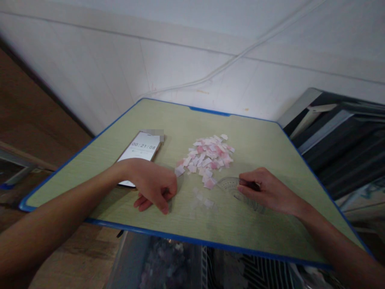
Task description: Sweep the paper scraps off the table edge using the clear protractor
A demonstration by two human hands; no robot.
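My right hand (264, 190) pinches a clear plastic protractor (227, 183) by its edge, low over the right part of the table. Its curved side, with printed marks, points towards a heap of small pink and white paper pieces (207, 154). My left hand (155, 184) rests near the front left with fingers curled inward and nothing visible in them. It partly covers a phone (141, 144) whose screen reads 00:21:08. A few pale, blurred scraps (203, 200) lie between my hands, just in front of the heap.
The light green table (174, 116) has a blue rim and stands against a white wall (186, 60) with a cable (216, 72) along it. Dark folded items (337, 128) lean at the right. Below the front edge stands a translucent bin (129, 261) with pale scraps inside.
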